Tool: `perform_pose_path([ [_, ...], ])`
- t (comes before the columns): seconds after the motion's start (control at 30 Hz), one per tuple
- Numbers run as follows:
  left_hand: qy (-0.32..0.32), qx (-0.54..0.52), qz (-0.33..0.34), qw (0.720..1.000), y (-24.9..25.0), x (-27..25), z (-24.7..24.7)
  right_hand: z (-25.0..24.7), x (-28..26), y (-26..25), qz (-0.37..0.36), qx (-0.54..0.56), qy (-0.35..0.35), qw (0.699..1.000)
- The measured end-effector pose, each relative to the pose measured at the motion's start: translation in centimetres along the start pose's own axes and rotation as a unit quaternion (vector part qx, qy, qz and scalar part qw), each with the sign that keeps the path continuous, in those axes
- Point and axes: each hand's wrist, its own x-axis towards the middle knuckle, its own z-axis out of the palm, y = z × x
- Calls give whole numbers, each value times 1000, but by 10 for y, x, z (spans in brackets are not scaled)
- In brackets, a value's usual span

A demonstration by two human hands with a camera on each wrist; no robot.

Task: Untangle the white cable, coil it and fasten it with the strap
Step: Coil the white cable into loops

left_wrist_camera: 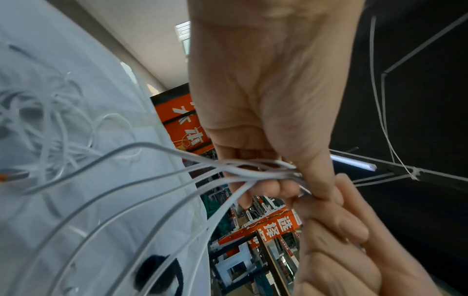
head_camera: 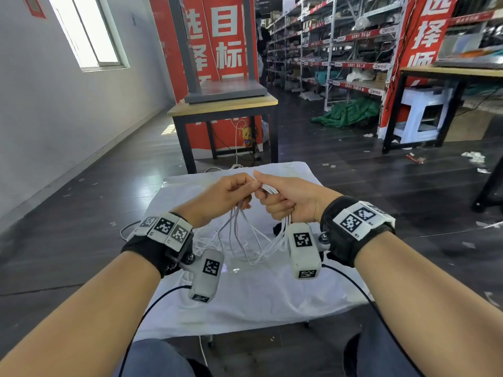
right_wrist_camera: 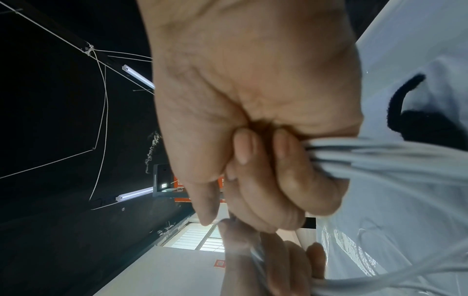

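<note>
The white cable (head_camera: pixel 246 238) hangs in several loops above the white-covered table (head_camera: pixel 245 303). My right hand (head_camera: pixel 283 198) grips the gathered bundle of strands in its fist, and the bundle leaves the fist as grey-white strands (right_wrist_camera: pixel 395 158). My left hand (head_camera: pixel 226 195) pinches the same strands (left_wrist_camera: pixel 253 174) right beside the right hand, thumb pressed on them. More loose cable (left_wrist_camera: pixel 48 120) lies tangled on the table below. The black strap (right_wrist_camera: pixel 418 118) lies on the cloth under the right hand, also seen as a dark strap (left_wrist_camera: pixel 159 274) in the left wrist view.
A wooden table (head_camera: pixel 223 107) with a grey stand stands just beyond my table, in front of a red banner. Shelving racks (head_camera: pixel 334 44) fill the back right; another table and a white stool (head_camera: pixel 424 115) stand at the right. Litter lies on the dark floor.
</note>
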Motion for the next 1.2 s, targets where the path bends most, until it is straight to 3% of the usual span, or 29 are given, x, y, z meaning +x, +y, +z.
perform_pose_path([
  [0.13,-7,-48,-27,998,-8,-4,-1,2,-2,1,-5,0,10,1000],
  [0.27,-19,-53,-83,995,-25,-11,-2,-7,-5,-2,-17,90,36,995],
  [0.33,3,-108,-96,990,-31,-13,0,-8,-4,-4,-22,117,37,992],
  [0.5,39,-382,-117,916,-33,-17,-1,-9,-5,-9,-47,179,44,982],
  [0.67,56,-459,-108,880,-30,-15,6,-9,-3,-11,-77,232,72,967],
  [0.77,60,-394,-111,911,-33,-14,5,-12,-2,-7,-69,285,111,950],
  [0.87,79,-227,-119,963,-39,-12,6,-16,-2,1,-63,311,147,937],
  [0.97,131,-116,-129,976,-42,-11,6,-14,-2,9,-65,269,168,946],
  [1.03,180,-187,-143,955,-42,-10,6,-12,-1,12,-52,230,176,956],
  [1.13,226,-382,-158,882,-39,-6,7,-11,2,17,-45,210,190,958],
  [1.2,240,-451,-154,846,-36,-3,8,-10,4,20,-52,195,217,955],
])
